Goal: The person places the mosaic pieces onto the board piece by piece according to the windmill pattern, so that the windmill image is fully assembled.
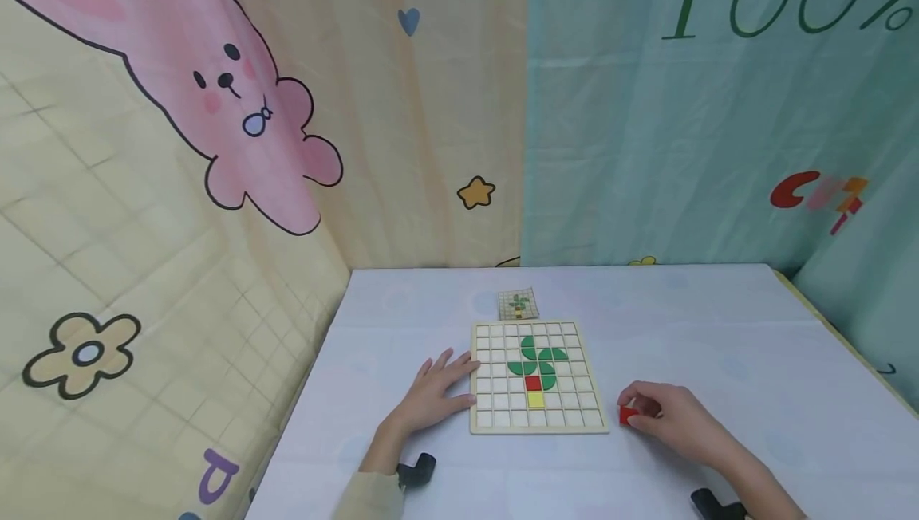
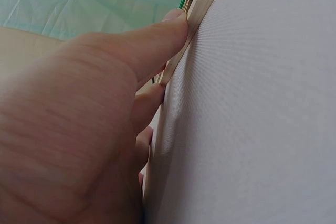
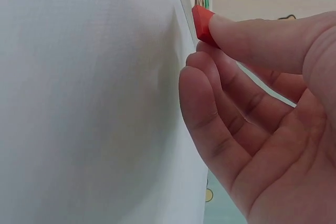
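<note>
A square wooden grid board (image 1: 577, 404) lies on the table, with green leaf-like pieces (image 1: 546, 368) set in a pinwheel. Below them sit a red square tile (image 1: 533, 383) and a yellow square tile (image 1: 535, 399). My left hand (image 1: 434, 392) touches the board's left edge with spread fingers; the left wrist view shows the thumb (image 2: 157, 40) against the rim. To the right of the board, just apart from it, my right hand (image 1: 675, 416) pinches a red block (image 1: 627, 415) between thumb and fingers. The right wrist view shows this red block (image 3: 202, 26) close up.
A small pattern card (image 1: 518, 304) with a matching pinwheel design lies behind the board. The white-covered table (image 1: 402, 305) ends at printed curtains (image 1: 431, 105) at the back and left. A dark wrist-worn device (image 1: 418, 470) sits at my left wrist.
</note>
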Demonstrator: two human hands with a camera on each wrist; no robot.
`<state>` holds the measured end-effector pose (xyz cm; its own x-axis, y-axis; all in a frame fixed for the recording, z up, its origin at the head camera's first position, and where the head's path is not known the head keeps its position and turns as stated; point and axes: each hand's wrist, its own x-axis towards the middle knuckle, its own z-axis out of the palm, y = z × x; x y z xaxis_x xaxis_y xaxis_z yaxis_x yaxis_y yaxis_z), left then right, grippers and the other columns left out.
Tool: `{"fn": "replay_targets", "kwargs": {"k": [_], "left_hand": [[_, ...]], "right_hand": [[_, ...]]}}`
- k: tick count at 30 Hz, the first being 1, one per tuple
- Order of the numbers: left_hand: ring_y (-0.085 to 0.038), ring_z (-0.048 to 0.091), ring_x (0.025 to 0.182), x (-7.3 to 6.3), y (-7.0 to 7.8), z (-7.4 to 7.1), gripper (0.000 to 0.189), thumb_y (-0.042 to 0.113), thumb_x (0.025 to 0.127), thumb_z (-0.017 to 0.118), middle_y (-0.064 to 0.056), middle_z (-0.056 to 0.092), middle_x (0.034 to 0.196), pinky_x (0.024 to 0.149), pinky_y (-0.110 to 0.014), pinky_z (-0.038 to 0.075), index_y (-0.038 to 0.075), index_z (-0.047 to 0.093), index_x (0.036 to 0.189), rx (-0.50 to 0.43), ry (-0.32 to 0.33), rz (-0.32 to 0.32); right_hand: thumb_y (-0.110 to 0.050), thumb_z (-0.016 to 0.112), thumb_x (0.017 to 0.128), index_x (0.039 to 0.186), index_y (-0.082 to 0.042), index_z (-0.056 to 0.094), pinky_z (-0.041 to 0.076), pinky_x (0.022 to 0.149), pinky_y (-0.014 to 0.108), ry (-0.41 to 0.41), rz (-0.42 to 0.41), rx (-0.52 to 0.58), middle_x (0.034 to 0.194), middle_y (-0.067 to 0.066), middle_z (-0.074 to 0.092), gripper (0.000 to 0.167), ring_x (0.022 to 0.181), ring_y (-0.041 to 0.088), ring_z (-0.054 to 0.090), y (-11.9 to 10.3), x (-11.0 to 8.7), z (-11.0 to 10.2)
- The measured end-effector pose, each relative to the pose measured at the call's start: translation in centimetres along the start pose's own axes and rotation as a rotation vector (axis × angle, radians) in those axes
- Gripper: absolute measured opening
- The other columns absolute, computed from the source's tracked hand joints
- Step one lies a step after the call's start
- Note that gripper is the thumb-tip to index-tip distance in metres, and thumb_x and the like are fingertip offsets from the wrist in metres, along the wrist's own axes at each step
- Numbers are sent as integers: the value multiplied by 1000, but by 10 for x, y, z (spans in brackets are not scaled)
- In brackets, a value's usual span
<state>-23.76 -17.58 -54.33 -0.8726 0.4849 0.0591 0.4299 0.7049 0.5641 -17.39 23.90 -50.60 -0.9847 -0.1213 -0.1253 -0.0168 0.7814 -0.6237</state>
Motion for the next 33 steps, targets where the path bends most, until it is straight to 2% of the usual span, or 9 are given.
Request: {"fn": "replay_targets", "kwargs": {"k": [9, 16, 23, 30, 33], "left_hand": [[-29, 12, 154, -2, 2, -2, 62, 49, 95, 63, 5, 34, 161, 121, -57, 2, 27, 49, 151, -12, 4, -8], [-29, 11, 154, 3, 2, 1, 62, 51, 95, 63, 6, 33, 162, 122, -56, 2, 29, 48, 151, 1, 7, 6], [-27, 10, 154, 1, 2, 3, 62, 52, 95, 63, 7, 32, 161, 122, -55, 0, 30, 47, 151, -5, -9, -22], [-31, 13, 153, 1, 3, 0, 61, 48, 96, 63, 3, 34, 161, 121, -58, 3, 26, 49, 151, -3, 8, 3], [-31, 12, 153, 1, 2, -1, 61, 49, 96, 63, 4, 34, 161, 121, -57, 3, 27, 48, 151, 2, 1, -6]], "right_hand": [[-8, 82, 83, 101, -23, 75, 53, 69, 30, -13, -21, 27, 82, -6, 62, 24, 79, 15, 55, -9, 6, 4], [-8, 81, 84, 100, -25, 75, 51, 67, 30, -17, -57, 42, 81, -7, 63, 25, 78, 15, 56, -14, 12, 6], [-9, 79, 85, 102, -24, 74, 51, 64, 27, -44, -132, 62, 81, -7, 62, 23, 78, 16, 57, -21, 16, 9], [-10, 79, 86, 102, -21, 74, 50, 63, 27, -60, -190, 75, 81, -7, 61, 19, 78, 17, 56, -34, 19, 15], [-10, 79, 86, 102, -20, 74, 51, 63, 26, -68, -203, 92, 81, -7, 62, 20, 78, 17, 56, -40, 20, 18]]}}
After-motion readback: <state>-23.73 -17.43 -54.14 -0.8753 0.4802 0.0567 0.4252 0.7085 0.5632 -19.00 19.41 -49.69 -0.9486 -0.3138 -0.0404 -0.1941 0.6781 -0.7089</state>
